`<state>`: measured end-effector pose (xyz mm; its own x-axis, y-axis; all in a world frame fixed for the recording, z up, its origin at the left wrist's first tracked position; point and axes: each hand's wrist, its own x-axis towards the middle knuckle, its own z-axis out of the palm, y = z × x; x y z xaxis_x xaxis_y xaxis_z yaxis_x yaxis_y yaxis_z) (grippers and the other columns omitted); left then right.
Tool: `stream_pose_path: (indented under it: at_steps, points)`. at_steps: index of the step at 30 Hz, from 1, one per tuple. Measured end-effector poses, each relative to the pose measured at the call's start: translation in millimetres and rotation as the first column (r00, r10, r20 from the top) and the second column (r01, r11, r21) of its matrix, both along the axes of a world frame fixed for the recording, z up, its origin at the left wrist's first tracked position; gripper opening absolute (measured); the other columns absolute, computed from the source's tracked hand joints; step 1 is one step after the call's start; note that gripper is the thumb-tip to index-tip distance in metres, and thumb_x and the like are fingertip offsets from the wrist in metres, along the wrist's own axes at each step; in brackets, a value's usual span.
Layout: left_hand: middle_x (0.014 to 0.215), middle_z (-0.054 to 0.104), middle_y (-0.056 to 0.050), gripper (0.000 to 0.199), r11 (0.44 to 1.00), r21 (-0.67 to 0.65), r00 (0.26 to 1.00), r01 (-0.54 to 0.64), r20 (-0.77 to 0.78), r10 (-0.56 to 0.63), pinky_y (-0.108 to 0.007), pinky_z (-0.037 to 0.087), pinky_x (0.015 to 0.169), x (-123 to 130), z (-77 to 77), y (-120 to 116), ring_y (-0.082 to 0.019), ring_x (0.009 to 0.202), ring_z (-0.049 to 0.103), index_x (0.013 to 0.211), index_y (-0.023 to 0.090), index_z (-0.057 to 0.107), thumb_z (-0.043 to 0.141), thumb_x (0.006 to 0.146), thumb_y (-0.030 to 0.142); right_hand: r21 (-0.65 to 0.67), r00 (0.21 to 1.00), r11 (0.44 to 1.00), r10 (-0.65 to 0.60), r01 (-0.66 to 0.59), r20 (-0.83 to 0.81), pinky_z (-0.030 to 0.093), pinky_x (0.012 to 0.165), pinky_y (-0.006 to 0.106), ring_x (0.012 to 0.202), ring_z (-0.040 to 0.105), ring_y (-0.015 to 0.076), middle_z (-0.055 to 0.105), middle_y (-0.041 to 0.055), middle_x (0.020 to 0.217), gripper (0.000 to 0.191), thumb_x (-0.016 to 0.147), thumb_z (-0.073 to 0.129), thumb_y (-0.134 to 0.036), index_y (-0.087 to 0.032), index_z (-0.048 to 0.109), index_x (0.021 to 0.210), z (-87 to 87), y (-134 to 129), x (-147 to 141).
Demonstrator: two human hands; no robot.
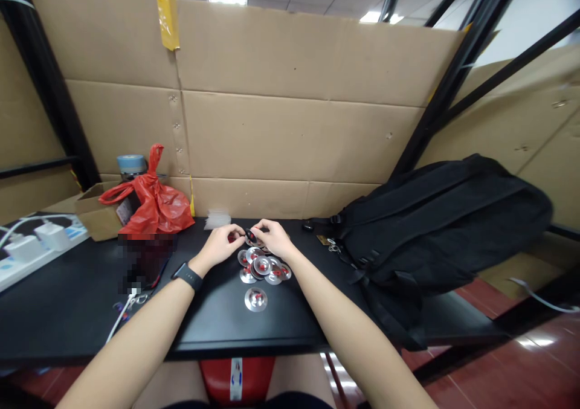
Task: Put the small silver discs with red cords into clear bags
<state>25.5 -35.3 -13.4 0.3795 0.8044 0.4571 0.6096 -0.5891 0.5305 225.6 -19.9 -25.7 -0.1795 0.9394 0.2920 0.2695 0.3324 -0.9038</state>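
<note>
My left hand [221,244], with a dark watch on its wrist, is closed, its fingertips at the left edge of a small dark disc [251,235]. My right hand [274,238] pinches the same disc from the right. Some red shows by the left fingers, partly hidden. Just below the hands lies a loose pile of shiny silver metal discs [261,265], several of them overlapping, with red bits at their centres. Nearer to me, a single silver disc [256,299] with a red mark lies apart on the black table [217,324].
A black backpack [448,222] lies at the right, with keys [334,246] beside it. Clear plastic pieces [217,219] sit behind my left hand. At the left are a red plastic bag [156,200], a cardboard box [97,212] and a power strip [72,234]. Cardboard panels [281,131] stand behind.
</note>
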Motion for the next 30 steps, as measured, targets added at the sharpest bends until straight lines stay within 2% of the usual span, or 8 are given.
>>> stream_pose_path:
  at_steps: [3, 7, 13, 18, 20, 22, 25, 30]
  points:
    - [0.092, 0.075, -0.004, 0.018, 0.999, -0.008, 0.982, 0.043, 0.184, -0.041, -0.027, 0.05, 0.079, 13.4, 0.7, -9.2, -0.018, 0.083, 0.068, 0.095, 0.019, 0.07, 0.058, 0.087, 0.03, -0.035, 0.979, 0.994, 0.094, -0.102, -0.183, 0.057, 0.06, 0.031, 0.058, 0.067, 0.0153, 0.067, 0.0005, 0.079, 0.036, 0.077, 0.072, -0.052, -0.02, 0.057, 0.08, -3.2, -0.2, -5.7]
    - [0.084, 0.075, -0.004, 0.018, 0.999, 0.019, 0.978, -0.026, 0.209, 0.022, -0.027, 0.05, 0.075, 20.1, -0.9, -12.8, -0.017, 0.076, 0.068, 0.086, 0.018, 0.07, 0.055, 0.089, 0.029, -0.054, 0.949, 0.982, 0.159, -0.18, -0.271, 0.06, 0.066, 0.033, 0.066, 0.07, 0.0166, 0.067, 0.0014, 0.085, 0.043, 0.072, 0.075, -0.056, -0.019, 0.055, 0.08, -1.0, -4.8, -8.3]
    - [0.091, 0.074, -0.006, 0.015, 0.993, 0.11, 0.996, -0.038, 0.089, 0.028, -0.028, 0.048, 0.075, 13.6, -0.7, -5.1, -0.019, 0.081, 0.068, 0.092, 0.017, 0.068, 0.054, 0.087, 0.018, 0.017, 0.946, 0.98, 0.194, -0.196, -0.259, 0.058, 0.077, 0.032, 0.083, 0.071, 0.0181, 0.071, 0.0029, 0.093, 0.041, 0.065, 0.084, -0.043, -0.02, 0.054, 0.081, 8.0, -17.1, -13.8]
    - [0.094, 0.074, -0.006, 0.018, 0.973, 0.186, 0.984, -0.136, -0.09, 0.154, -0.032, 0.043, 0.079, 4.7, 1.9, 1.7, -0.021, 0.087, 0.066, 0.09, 0.02, 0.067, 0.049, 0.093, 0.023, 0.083, 0.952, 0.992, 0.118, -0.098, -0.282, 0.055, 0.067, 0.028, 0.07, 0.067, 0.0131, 0.072, 0.0053, 0.106, 0.04, 0.067, 0.078, -0.037, -0.023, 0.05, 0.093, 9.4, -11.5, -13.7]
    - [0.094, 0.074, -0.006, 0.02, 0.95, 0.204, 0.944, -0.237, -0.184, 0.275, -0.035, 0.04, 0.081, -1.0, 0.5, 4.3, -0.023, 0.089, 0.066, 0.088, 0.021, 0.067, 0.048, 0.093, 0.024, 0.138, 0.986, 0.99, -0.006, 0.029, -0.167, 0.053, 0.066, 0.027, 0.067, 0.065, 0.0126, 0.073, 0.0045, 0.102, 0.038, 0.068, 0.076, -0.036, -0.023, 0.053, 0.095, 9.1, -3.9, -2.0]
    - [0.094, 0.074, -0.007, 0.022, 0.925, 0.224, 0.893, -0.307, -0.268, 0.362, -0.038, 0.037, 0.082, -6.2, -2.5, 6.5, -0.026, 0.093, 0.064, 0.084, 0.021, 0.068, 0.048, 0.092, 0.024, 0.228, 0.983, 0.962, -0.169, 0.149, 0.073, 0.051, 0.068, 0.027, 0.065, 0.063, 0.0131, 0.073, 0.0019, 0.086, 0.034, 0.066, 0.077, -0.033, -0.021, 0.06, 0.093, 8.2, 4.9, 16.7]
    - [0.093, 0.074, -0.009, 0.024, 0.903, 0.252, 0.84, -0.347, -0.344, 0.419, -0.04, 0.035, 0.081, -9.9, -7.2, 8.5, -0.028, 0.095, 0.061, 0.079, 0.021, 0.07, 0.049, 0.09, 0.024, 0.281, 0.886, 0.94, -0.289, 0.192, 0.363, 0.049, 0.068, 0.027, 0.065, 0.064, 0.015, 0.073, 0.0034, 0.083, 0.027, 0.066, 0.077, -0.031, -0.019, 0.067, 0.087, 4.0, 17.4, 49.0]
    - [0.088, 0.073, -0.011, 0.023, 0.887, 0.26, 0.803, -0.382, -0.382, 0.458, -0.042, 0.034, 0.081, -7.5, -8.3, 9.1, -0.029, 0.095, 0.059, 0.074, 0.02, 0.071, 0.051, 0.085, 0.024, 0.22, 0.716, 0.946, -0.323, 0.236, 0.619, 0.049, 0.075, 0.027, 0.083, 0.07, 0.0213, 0.075, 0.0068, 0.086, 0.023, 0.066, 0.08, -0.03, -0.019, 0.073, 0.085, -9.3, 31.8, 84.9]
